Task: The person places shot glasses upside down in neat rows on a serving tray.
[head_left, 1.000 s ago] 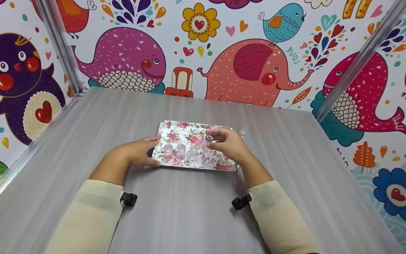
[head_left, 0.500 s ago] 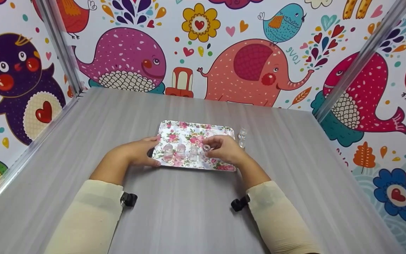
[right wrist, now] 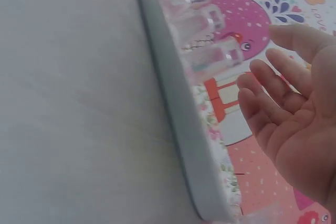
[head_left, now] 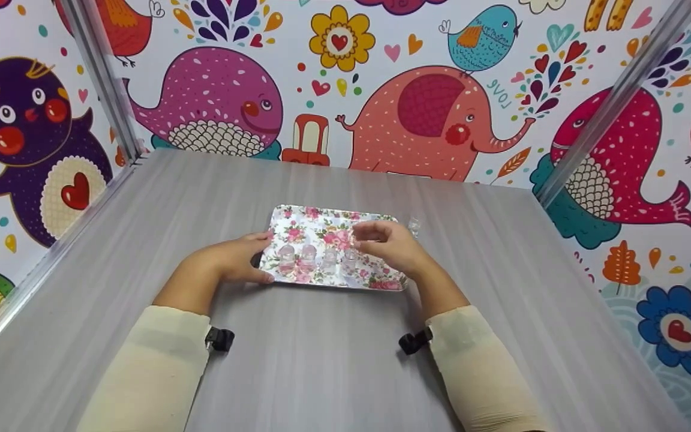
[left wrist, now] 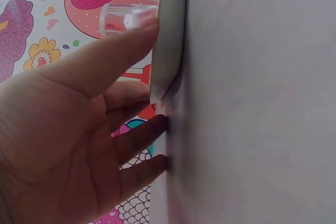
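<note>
A floral tray (head_left: 375,277) lies on the table. My left hand (head_left: 234,258) holds its left end, the thumb at the near corner and fingers along the side; in the left wrist view the thumb (left wrist: 123,48) touches the rim. Several small clear cups (head_left: 305,258) stand in a row along the tray's near side. The rightmost cup (right wrist: 212,61) is upright, apart from my right hand. That right hand (head_left: 390,243) hovers over the tray's right half, fingers loosely bent, with nothing between them. Beyond it, a clear cup (head_left: 414,225) shows off the tray's right edge, partly hidden.
The grey wood-grain table (head_left: 297,360) stretches around the tray. Cartoon-printed walls (head_left: 309,90) with metal corner posts (head_left: 105,78) enclose it at the back and sides. A black wrist camera (head_left: 221,339) sits at each sleeve cuff.
My right hand lowered a clear cup to the right end of the row and let go. It then drew up and back to the right. The left hand stayed in place.
</note>
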A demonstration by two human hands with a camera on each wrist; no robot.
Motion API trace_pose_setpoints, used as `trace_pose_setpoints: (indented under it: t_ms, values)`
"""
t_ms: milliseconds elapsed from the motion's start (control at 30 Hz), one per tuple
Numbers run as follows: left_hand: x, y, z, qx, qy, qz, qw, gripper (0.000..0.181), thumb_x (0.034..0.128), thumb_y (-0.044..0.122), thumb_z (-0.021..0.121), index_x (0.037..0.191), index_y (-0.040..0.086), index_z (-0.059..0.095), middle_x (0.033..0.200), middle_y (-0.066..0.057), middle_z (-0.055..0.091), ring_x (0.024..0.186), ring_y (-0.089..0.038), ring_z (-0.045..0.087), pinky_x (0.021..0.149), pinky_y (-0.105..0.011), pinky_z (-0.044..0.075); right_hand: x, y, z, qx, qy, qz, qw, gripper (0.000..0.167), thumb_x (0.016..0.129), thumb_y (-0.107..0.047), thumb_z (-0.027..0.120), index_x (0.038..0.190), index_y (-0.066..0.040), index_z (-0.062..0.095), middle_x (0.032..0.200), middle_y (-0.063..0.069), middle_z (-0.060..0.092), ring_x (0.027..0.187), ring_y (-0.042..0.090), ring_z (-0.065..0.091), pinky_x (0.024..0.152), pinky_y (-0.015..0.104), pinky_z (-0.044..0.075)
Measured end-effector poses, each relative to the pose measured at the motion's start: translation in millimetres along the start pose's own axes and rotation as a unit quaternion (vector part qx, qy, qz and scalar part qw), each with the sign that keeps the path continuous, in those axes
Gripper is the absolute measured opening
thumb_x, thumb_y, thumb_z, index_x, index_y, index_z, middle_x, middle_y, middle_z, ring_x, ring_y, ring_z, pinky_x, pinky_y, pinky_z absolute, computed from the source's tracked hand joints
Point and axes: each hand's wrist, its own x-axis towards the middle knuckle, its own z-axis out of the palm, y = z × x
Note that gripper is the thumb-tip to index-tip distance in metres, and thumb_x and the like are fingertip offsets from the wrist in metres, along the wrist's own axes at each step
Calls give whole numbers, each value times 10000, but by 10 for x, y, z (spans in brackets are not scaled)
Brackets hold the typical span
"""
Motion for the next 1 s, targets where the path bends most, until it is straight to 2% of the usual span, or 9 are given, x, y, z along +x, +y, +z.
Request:
trace_pose_setpoints:
  t_ms: [133, 367, 500, 667, 867, 1000]
  values:
    - [10, -8, 18, -32, 19, 12, 10000, 968, 943, 398, 809, 1681, 28, 303, 1801, -129, 216, 1654, -421, 232, 1346, -592, 230, -26, -12, -141, 58, 294, 31, 9995, 477, 962, -281, 812, 1391, -110, 695, 1443, 179, 685, 1278, 256, 703, 1069, 414, 606]
    - [12, -3, 17, -58, 0, 15, 10000, 961, 947, 393, 802, 1682, 30, 301, 1803, -133, 207, 1656, -427, 223, 1346, -597, 225, -58, 58, -412, -54, 973, 191, 9951, 482, 963, -317, 809, 1397, -149, 686, 1441, 145, 686, 1294, 271, 677, 1112, 477, 578]
    - [19, -10, 10, -14, -8, 25, 10000, 958, 950, 393, 798, 1683, 30, 299, 1805, -131, 202, 1657, -423, 220, 1346, -597, 227, -81, 121, -562, -11, 1330, 222, 9909, 459, 970, -316, 803, 1391, -175, 683, 1407, 106, 706, 1291, 260, 676, 1128, 461, 569]
    - [18, -8, 5, 2, -3, 36, 10000, 957, 947, 385, 800, 1682, 29, 301, 1805, -126, 205, 1657, -419, 225, 1345, -596, 230, -118, 222, -735, 28, 1722, 293, 9846, 481, 975, -325, 801, 1407, -159, 670, 1411, 93, 697, 1301, 246, 665, 1159, 435, 549]
    - [1, 5, 1, -39, -22, -13, 10000, 952, 950, 382, 799, 1685, 38, 300, 1808, -117, 201, 1659, -417, 221, 1346, -599, 227, -154, 326, -877, 131, 2041, 465, 9778, 512, 965, -348, 813, 1413, -151, 664, 1431, 102, 683, 1320, 233, 648, 1182, 420, 525]
    - [-3, 4, -4, -44, -24, 17, 10000, 964, 946, 387, 806, 1683, 29, 298, 1804, -132, 206, 1658, -420, 221, 1345, -597, 230, -159, 393, -923, 267, 2149, 513, 9749, 500, 971, -274, 807, 1418, -107, 658, 1448, 152, 666, 1324, 251, 634, 1168, 407, 521]
